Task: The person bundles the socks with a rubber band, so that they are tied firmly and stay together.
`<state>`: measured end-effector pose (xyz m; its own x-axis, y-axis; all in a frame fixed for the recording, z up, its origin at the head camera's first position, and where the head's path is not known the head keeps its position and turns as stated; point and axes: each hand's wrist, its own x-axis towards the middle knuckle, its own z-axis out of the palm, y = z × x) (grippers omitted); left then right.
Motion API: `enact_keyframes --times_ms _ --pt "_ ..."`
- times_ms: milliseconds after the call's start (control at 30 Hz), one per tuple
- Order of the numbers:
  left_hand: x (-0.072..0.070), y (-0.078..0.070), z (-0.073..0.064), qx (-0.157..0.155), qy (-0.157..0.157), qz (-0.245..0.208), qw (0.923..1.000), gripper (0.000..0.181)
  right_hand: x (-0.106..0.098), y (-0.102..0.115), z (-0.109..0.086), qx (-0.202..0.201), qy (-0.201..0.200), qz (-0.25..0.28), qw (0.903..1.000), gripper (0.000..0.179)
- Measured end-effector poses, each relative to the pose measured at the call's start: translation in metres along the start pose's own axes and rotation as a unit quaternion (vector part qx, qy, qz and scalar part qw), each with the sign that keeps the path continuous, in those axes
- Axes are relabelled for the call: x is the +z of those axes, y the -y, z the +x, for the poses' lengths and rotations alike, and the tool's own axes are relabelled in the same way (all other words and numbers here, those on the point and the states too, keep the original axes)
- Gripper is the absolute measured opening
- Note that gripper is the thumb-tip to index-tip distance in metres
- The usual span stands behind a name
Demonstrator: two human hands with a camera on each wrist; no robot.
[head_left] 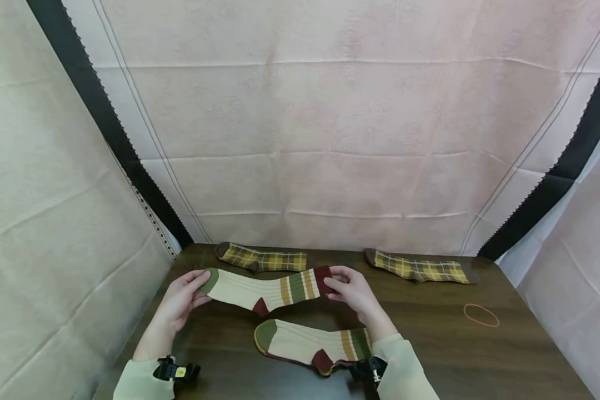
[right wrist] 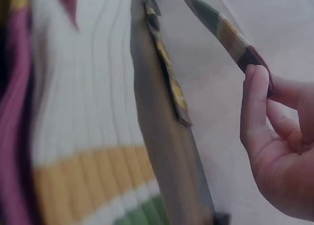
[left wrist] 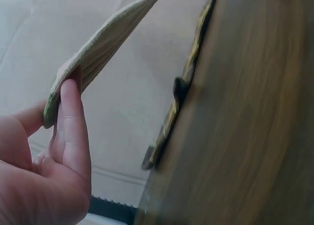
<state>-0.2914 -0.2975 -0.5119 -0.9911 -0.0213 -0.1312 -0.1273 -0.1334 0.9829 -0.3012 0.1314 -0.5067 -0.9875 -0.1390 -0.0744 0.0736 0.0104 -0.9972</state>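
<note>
A cream sock point(head_left: 245, 288) with a green toe, dark red heel and cuff, and mustard and green stripes is stretched level above the table. My left hand point(head_left: 181, 300) pinches its green toe between thumb and fingers; the left wrist view shows the same pinch on the sock point(left wrist: 105, 43). At the other end my right hand point(head_left: 354, 293) pinches the dark red cuff point(right wrist: 255, 60). Below, nearer me, a matching cream sock point(head_left: 307, 340) lies on the table, its cuff end hidden by my right wrist. Dark red and mustard layers show along its lower edge.
Two yellow-and-brown plaid socks lie along the table's back edge, one plaid sock point(head_left: 267, 260) at left behind the held sock, another plaid sock point(head_left: 420, 268) at right. An orange rubber band point(head_left: 481, 315) lies on the dark wooden table point(head_left: 445, 344). Pale fabric walls point(head_left: 330, 139) enclose it.
</note>
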Motion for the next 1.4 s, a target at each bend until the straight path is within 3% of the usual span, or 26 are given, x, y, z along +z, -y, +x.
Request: enact_keyframes --times_ms 133,400,533,700,967,1400 --pt "0.012 0.004 -0.007 0.009 -0.013 0.004 0.9999 0.027 -0.011 0.0 -0.01 0.0 -0.003 -0.007 1.0 0.041" --pt "0.035 0.01 -0.015 0.005 0.004 0.035 0.9994 0.032 -0.04 -0.002 -0.036 -0.003 -0.033 -0.036 0.9988 0.037" --pt "0.046 0.008 -0.02 0.008 0.03 0.06 0.9977 0.034 -0.056 -0.004 -0.047 -0.002 -0.028 -0.067 0.9974 0.037" --pt "0.054 0.005 -0.029 0.01 0.07 0.073 0.9948 0.033 -0.074 -0.001 -0.057 0.001 0.015 -0.099 0.995 0.041" --pt "0.062 0.007 -0.036 -0.016 0.165 0.093 0.9818 0.031 -0.105 -0.004 -0.071 0.014 0.058 -0.102 0.993 0.044" --pt "0.083 0.007 -0.043 -0.034 0.221 0.114 0.968 0.032 -0.141 -0.002 -0.087 0.031 0.113 -0.122 0.9857 0.047"
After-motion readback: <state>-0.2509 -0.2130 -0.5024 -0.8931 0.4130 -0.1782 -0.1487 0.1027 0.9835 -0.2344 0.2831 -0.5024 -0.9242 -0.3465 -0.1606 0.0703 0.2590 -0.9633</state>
